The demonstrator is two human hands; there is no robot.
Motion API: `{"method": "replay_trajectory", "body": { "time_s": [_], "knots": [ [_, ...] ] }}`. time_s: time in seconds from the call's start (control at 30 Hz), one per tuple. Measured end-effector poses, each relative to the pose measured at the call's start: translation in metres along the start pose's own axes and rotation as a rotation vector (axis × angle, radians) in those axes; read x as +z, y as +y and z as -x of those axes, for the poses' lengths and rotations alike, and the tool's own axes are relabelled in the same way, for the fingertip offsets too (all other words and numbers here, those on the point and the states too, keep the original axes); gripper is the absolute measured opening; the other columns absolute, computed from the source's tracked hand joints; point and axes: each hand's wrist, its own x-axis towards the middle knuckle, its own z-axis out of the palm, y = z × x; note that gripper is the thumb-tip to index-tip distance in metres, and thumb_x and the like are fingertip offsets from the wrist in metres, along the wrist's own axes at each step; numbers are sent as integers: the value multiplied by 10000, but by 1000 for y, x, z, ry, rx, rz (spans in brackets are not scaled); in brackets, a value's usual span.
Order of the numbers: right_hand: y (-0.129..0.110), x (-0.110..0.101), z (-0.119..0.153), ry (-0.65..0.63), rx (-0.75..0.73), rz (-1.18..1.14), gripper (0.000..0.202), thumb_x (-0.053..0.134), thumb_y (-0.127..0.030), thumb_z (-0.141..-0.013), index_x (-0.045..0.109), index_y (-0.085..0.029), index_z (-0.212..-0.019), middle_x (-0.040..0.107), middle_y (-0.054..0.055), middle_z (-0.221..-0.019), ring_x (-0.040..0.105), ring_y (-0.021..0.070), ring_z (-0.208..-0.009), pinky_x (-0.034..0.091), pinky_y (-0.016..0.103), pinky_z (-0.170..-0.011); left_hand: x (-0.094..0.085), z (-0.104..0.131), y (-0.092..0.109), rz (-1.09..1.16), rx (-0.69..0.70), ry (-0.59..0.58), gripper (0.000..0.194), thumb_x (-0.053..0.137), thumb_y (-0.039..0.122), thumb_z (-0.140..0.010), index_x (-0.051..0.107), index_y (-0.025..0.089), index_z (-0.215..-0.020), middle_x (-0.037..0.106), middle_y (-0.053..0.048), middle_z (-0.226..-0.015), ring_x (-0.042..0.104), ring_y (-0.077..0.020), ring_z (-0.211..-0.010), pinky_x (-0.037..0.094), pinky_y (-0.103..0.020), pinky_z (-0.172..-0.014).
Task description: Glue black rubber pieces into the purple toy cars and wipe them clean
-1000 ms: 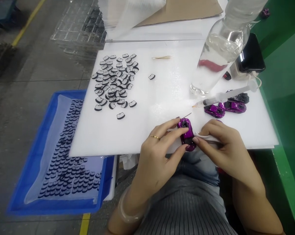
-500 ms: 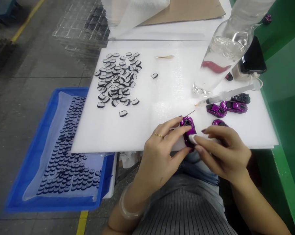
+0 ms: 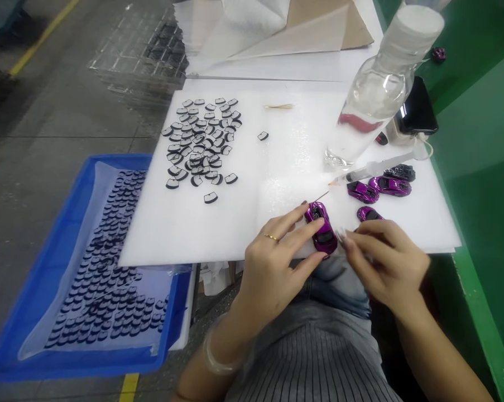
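A purple toy car (image 3: 326,237) is gripped between the thumb and fingers of my left hand (image 3: 272,262), at the front edge of the white board. My right hand (image 3: 388,265), just to the right of the car, pinches a small white wad of tissue or cloth (image 3: 341,233). The wad is apart from the car or barely beside it; its blur makes this hard to tell. Beyond the car lies a syringe (image 3: 381,166) with its thin needle pointing toward it. Other purple toy cars (image 3: 389,186) rest behind my right hand, one partly covered by it.
Many small black-edged clear pieces (image 3: 201,148) lie scattered on the white board (image 3: 230,234). A blue tray (image 3: 78,365) with rows of dark pieces stands lower left. A clear bottle (image 3: 366,100), a phone (image 3: 418,106) and toothpicks (image 3: 279,106) are further back.
My right hand has drawn the white wad off the car's rear, a little to the right. More of the car's roof and back now shows. The view has shifted slightly.
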Motion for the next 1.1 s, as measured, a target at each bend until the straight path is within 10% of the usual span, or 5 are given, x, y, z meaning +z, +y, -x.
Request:
{"method": "replay_trajectory", "body": {
  "time_s": [0.2, 0.5, 1.1],
  "knots": [
    [55, -18, -25, 158, 225, 338, 245, 770, -312, -857, 713, -180, -1054, 751, 100, -959, 689, 260, -876, 516, 365, -716, 8, 4, -3, -171, 248, 112, 240, 785, 191, -860, 713, 90, -1066, 721, -214, -1145, 722, -279, -1040, 668, -404, -810],
    [-25, -1, -19, 3, 362, -108, 179, 645, -240, -923, 625, -202, -1097, 679, 0, -836, 641, 154, -759, 528, 316, -752, 12, 6, -5, -219, 329, 127, 236, 787, 176, -851, 689, 65, -1033, 727, -239, -1133, 732, -334, -1052, 663, -456, -869],
    [-28, 7, 3, -56, 323, -163, 143, 630, -214, -933, 629, -198, -1075, 707, 30, -942, 667, 169, -823, 537, 304, -755, -17, 9, -7, 33, 37, -88, 439, 699, 267, -933, 581, 105, -1324, 699, -160, -1321, 664, -234, -1247, 556, -354, -1081]
  ]
}}
